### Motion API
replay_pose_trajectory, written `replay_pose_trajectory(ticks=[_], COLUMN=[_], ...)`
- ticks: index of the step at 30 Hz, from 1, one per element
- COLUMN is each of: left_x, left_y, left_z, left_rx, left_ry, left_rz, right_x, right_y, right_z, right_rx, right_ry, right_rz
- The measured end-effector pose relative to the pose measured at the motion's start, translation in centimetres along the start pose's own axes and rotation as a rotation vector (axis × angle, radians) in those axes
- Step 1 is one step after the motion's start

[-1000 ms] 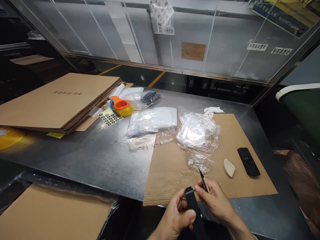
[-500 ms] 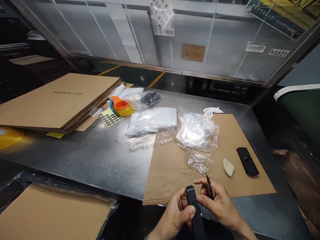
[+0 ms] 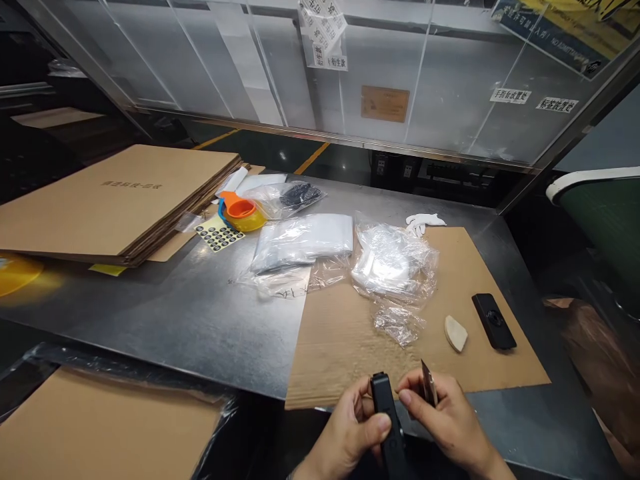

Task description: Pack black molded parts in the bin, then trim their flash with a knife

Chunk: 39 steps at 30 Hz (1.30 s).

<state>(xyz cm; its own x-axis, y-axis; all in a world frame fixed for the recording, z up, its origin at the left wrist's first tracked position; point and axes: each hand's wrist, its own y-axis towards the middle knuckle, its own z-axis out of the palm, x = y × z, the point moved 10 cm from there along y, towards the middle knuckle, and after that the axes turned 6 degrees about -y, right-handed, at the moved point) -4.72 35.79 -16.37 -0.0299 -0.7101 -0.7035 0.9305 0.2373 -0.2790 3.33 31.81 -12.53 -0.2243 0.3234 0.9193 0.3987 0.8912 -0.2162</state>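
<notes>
My left hand (image 3: 353, 420) is closed around a long black device (image 3: 388, 413), held upright at the near edge of the cardboard, with the thumb pressed on its face. Close on its right, my right hand (image 3: 443, 410) grips a thin, pointed, blade-like metal tool (image 3: 428, 382) with its tip up. The right thumb and forefinger are near the device's side; whether anything tiny is between them I cannot tell. A second black device (image 3: 493, 321) with a round part lies on the cardboard sheet (image 3: 345, 340). Beside it is a small cream-coloured pad (image 3: 456, 333).
Clear plastic bags (image 3: 393, 260) and a packet of white sheets (image 3: 305, 240) lie beyond my hands. A white glove (image 3: 425, 222), an orange tape dispenser (image 3: 243, 210), a sticker sheet (image 3: 219, 233) and stacked flat cardboard (image 3: 120, 200) are on the metal table (image 3: 200, 327).
My right hand has shifted slightly right and down with the pointed tool, and its forefinger has drawn back from above the device. My left hand and the device stay nearly still.
</notes>
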Motion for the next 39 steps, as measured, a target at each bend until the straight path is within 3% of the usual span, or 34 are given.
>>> replay_pose_trajectory(ticks=[8, 14, 19, 22, 25, 30, 32, 36, 39], left_x=[0.1, -0.8, 0.0, 0.3, 0.3, 0.4, 0.8, 2.6, 3.5], left_y=[-0.1, -0.5, -0.4, -0.1, 0.3, 0.2, 0.3, 0.3, 0.3], left_z=[-0.9, -0.9, -1.2, -1.6, -3.0, -5.3, -5.5, -4.6, -4.0], left_rx=[-0.094, -0.157, -0.15, -0.15, -0.254, -0.505, -0.527, -0.424, -0.303], left_ry=[0.074, 0.077, 0.073, 0.068, -0.001, -0.227, -0.268, -0.3, -0.341], left_rz=[0.013, 0.105, 0.026, 0.011, 0.019, 0.018, -0.017, -0.223, -0.324], right_x=[0.1, -0.5, -1.3, -2.7, -3.9, -3.5, -3.4, -5.0, -6.3], right_y=[-0.2, -0.2, 0.3, 0.6, 0.1, -1.1, -1.1, 0.1, 1.0], right_z=[0.9, 1.7, 0.8, -0.3, -1.6, 0.5, 0.2, -2.3, -2.3], right_rx=[0.058, 0.107, 0.017, -0.088, -0.173, 0.069, 0.021, -0.203, -0.181], right_ry=[0.002, 0.079, 0.274, 0.238, 0.183, 0.205, 0.122, 0.153, 0.303], right_rz=[0.025, 0.052, 0.077, 0.107, 0.09, -0.061, -0.084, 0.054, 0.162])
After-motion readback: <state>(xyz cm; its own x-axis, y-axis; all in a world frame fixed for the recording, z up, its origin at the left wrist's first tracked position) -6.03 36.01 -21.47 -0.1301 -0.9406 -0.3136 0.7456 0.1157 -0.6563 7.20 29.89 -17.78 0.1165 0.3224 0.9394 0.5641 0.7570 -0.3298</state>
